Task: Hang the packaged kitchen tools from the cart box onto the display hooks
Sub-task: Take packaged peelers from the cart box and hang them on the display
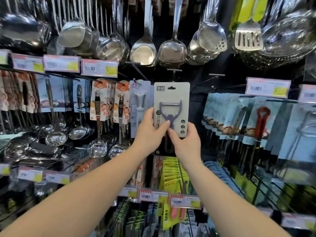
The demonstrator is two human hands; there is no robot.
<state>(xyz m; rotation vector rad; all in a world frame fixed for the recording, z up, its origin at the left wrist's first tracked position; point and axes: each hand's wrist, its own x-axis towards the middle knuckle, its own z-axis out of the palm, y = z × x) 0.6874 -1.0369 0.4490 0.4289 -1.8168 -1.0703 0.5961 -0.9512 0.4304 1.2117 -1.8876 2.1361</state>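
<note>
Hands are raised on outstretched bare forearms: the left hand (147, 132) and right hand (185, 142) are both clasped on the lower end of a packaged peeler (171, 106), which is held upright before an empty display hook (174, 72), beside hung peeler packs (139, 106).

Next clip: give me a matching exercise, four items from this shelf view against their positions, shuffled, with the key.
Items:
1. peeler package
2. slotted turner
3. red bottle opener
4. perforated skimmer

Positions:
A. hanging lower left
B. held up at centre by left hand and right hand
C. carded, on the right
D. hanging upper right

Pairs: 1-B, 2-D, 3-C, 4-A
</note>
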